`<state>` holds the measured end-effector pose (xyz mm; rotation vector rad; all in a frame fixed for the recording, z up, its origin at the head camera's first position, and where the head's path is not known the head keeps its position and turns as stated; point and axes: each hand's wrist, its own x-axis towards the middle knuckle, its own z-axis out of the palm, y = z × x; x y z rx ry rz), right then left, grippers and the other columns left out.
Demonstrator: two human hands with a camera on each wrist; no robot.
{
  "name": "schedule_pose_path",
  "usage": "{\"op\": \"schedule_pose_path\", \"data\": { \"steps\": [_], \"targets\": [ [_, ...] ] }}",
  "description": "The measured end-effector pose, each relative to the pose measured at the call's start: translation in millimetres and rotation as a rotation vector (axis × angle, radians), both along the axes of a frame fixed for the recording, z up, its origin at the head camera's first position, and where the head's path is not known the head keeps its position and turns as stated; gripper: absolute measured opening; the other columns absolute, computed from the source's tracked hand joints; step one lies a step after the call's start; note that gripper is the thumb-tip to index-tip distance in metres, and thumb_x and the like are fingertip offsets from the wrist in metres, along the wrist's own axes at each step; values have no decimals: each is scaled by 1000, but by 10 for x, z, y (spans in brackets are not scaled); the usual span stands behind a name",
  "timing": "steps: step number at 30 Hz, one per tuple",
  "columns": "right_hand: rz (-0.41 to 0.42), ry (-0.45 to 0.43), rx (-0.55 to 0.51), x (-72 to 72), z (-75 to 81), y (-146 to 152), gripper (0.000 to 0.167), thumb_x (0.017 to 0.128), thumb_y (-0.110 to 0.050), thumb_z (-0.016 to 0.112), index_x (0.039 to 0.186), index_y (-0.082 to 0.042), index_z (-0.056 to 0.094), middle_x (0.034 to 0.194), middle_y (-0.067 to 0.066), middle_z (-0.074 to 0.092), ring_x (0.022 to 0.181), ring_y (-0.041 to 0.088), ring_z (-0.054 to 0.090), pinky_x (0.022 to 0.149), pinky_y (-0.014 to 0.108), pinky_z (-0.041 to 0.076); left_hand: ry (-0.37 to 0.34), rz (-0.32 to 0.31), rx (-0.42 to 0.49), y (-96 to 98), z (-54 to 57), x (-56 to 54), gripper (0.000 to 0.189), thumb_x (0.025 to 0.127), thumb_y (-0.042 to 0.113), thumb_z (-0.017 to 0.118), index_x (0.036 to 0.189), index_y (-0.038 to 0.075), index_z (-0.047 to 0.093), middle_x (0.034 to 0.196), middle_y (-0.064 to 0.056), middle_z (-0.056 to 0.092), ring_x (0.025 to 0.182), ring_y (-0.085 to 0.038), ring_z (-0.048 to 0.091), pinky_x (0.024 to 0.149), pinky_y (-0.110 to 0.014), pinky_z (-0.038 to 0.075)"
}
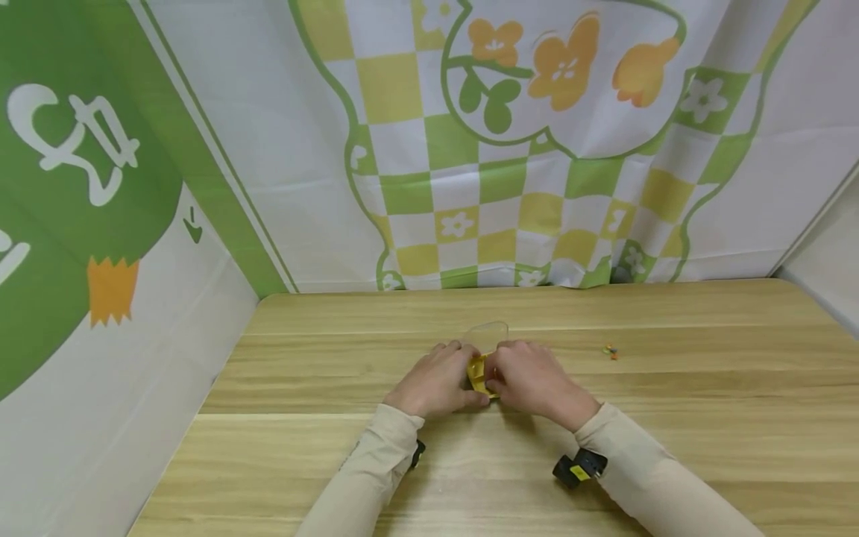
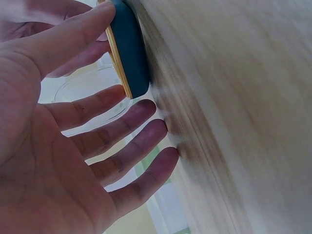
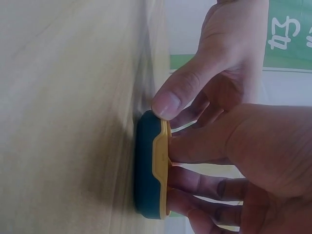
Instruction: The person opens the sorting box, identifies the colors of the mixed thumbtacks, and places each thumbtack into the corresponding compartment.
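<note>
A small pill case [image 1: 478, 375] with yellow compartments sits on the table, its clear lid [image 1: 488, 337] raised on the far side. Its teal base [image 2: 131, 53] shows in the left wrist view. My left hand [image 1: 435, 382] holds the case between thumb and index finger, the other fingers spread beside it near the tabletop. From the right, my right hand [image 1: 535, 382] reaches over the case with bent fingers [image 3: 207, 185]. Their tips dip into the yellow compartments and are hidden, so I cannot tell whether they pinch anything.
Several tiny coloured pieces [image 1: 610, 351] lie on the wooden table [image 1: 322, 447], to the right of my right hand. A patterned cloth [image 1: 456, 179] hangs behind the table's far edge. Green and white cloth [image 1: 154, 224] covers the left side.
</note>
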<state>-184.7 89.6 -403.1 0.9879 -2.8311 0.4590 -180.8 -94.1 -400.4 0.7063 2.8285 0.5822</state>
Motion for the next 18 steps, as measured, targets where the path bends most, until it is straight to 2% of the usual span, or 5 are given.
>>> {"op": "schedule_pose_path", "data": {
  "steps": [18],
  "targets": [
    [-23, -22, -6, -2, -17, -4, 14, 85, -13, 81, 73, -17, 74, 75, -4, 62, 65, 9, 54, 53, 32, 47, 20, -11, -7, -4, -19, -10, 60, 87, 38, 82, 133, 6, 61, 125, -7, 62, 109, -24, 57, 94, -37, 48]
  ]
}}
